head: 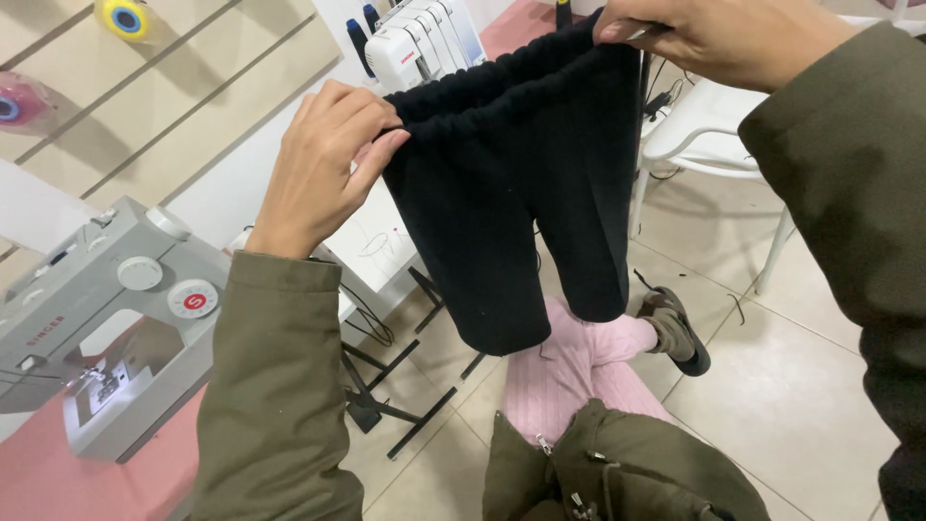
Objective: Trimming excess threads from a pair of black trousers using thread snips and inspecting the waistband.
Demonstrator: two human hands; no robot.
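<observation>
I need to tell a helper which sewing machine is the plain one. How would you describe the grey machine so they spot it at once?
Start at the pink table at lower left, beside the person's left hand, which holds small black trousers. The grey sewing machine stands there, with a round red-and-white dial on its front. The other machine, farther back, is white with thread cones.

2 hands: left [323,159], right [719,39], 1 pr black shorts [516,193] w/ 2 legs, 2 sewing machines: 1 grey [106,318], 1 white [424,39], 2 thread spools on wall: yellow [125,17], pink [14,104], 1 white chair [704,130], 1 shoe [677,330]
</observation>
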